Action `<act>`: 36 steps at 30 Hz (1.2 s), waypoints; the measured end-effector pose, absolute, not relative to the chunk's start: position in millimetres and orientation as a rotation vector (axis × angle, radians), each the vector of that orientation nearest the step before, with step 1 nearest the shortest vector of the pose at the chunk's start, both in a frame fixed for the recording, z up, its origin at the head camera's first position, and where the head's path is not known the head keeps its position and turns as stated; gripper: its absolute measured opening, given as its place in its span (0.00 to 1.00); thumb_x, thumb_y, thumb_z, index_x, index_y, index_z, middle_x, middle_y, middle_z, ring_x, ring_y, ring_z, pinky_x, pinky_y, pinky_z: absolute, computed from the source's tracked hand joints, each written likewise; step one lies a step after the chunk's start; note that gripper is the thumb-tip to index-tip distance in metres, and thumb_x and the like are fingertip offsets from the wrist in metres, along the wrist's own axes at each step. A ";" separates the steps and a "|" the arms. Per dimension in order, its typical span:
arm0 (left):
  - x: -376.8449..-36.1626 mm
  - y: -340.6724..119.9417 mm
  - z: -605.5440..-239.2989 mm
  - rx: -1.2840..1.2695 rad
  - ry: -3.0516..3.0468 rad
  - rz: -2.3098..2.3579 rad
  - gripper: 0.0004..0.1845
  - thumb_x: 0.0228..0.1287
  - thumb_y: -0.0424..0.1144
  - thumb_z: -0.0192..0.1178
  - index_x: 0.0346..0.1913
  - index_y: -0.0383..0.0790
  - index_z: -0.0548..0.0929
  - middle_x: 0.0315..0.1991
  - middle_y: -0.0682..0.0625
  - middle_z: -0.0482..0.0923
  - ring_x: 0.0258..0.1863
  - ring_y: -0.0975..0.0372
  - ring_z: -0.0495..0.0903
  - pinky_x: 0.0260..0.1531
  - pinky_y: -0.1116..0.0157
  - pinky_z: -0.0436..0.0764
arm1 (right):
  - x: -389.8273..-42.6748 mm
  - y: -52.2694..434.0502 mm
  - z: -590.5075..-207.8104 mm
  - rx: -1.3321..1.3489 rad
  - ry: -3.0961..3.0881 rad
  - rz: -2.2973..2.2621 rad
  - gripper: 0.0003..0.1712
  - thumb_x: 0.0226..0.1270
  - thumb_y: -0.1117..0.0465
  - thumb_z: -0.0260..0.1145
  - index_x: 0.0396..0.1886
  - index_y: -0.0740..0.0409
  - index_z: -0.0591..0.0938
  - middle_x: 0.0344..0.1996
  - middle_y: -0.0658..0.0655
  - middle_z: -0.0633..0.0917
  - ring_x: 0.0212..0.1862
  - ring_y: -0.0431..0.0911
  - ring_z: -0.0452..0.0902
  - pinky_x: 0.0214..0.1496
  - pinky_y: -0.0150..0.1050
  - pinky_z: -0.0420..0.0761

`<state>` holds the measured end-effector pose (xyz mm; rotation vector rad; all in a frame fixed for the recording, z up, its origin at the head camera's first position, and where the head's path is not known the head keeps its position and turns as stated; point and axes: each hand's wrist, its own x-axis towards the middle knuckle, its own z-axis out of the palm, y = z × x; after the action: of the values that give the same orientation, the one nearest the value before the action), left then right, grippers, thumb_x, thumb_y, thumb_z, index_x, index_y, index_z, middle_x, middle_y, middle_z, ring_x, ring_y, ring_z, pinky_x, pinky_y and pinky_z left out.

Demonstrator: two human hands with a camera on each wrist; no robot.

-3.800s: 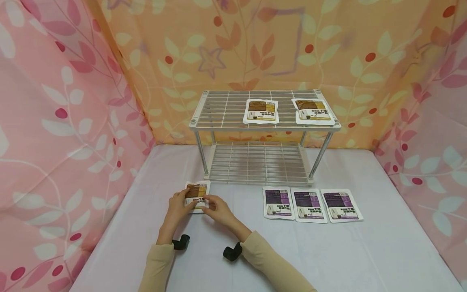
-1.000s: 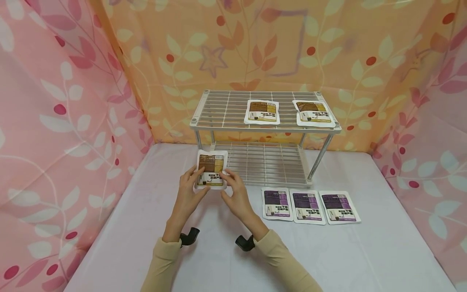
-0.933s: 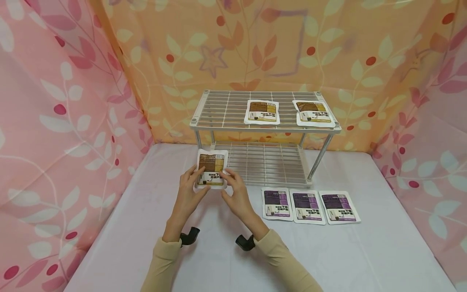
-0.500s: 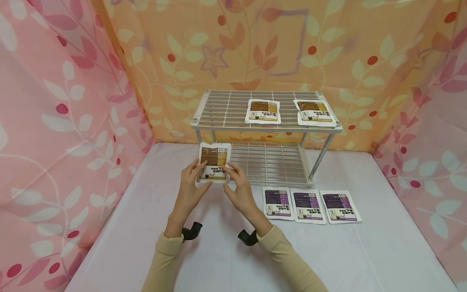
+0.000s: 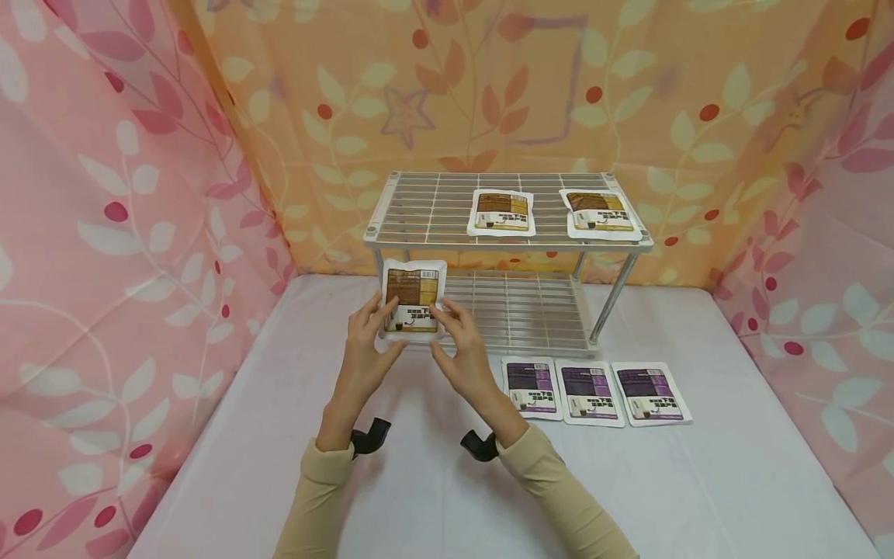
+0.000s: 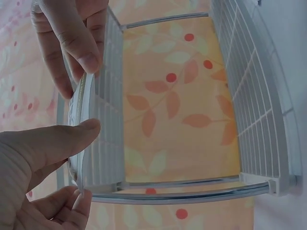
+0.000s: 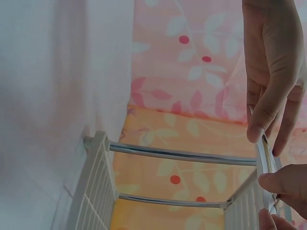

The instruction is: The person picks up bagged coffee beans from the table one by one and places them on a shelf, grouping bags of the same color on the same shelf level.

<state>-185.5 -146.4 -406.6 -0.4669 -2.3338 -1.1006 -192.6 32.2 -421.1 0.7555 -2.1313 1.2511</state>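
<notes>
A flat white-edged pouch with a brown and gold label is held up in front of the left side of a white wire rack. My left hand pinches its left edge, and my right hand pinches its right edge. The left wrist view shows the pouch edge-on, thumb on one face and fingers on the other. Two like pouches lie on the rack's top shelf, one near the middle and one at the right end.
Three purple-labelled pouches lie side by side on the white cloth, right of my right hand. The rack's lower shelf sits behind the held pouch. Floral fabric encloses the back and sides.
The held pouch has come up off the cloth and moved forward to the rack, with both hands carrying it. In the last second it has risen a little more. The other pouches stay put.
</notes>
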 end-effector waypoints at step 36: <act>-201.5 -135.9 -364.5 -0.630 -2.066 -1.087 0.22 0.53 0.29 0.65 0.54 0.36 0.79 0.64 0.43 0.67 0.63 0.53 0.65 0.60 0.58 0.69 | -213.3 43.7 -375.1 0.812 -1.995 1.084 0.25 0.60 0.70 0.63 0.58 0.64 0.74 0.58 0.62 0.72 0.59 0.51 0.68 0.57 0.41 0.73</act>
<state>-201.5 -135.9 -364.5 -0.6298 -2.0664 -1.0874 -213.3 43.7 -375.1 0.8121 -1.9955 1.0835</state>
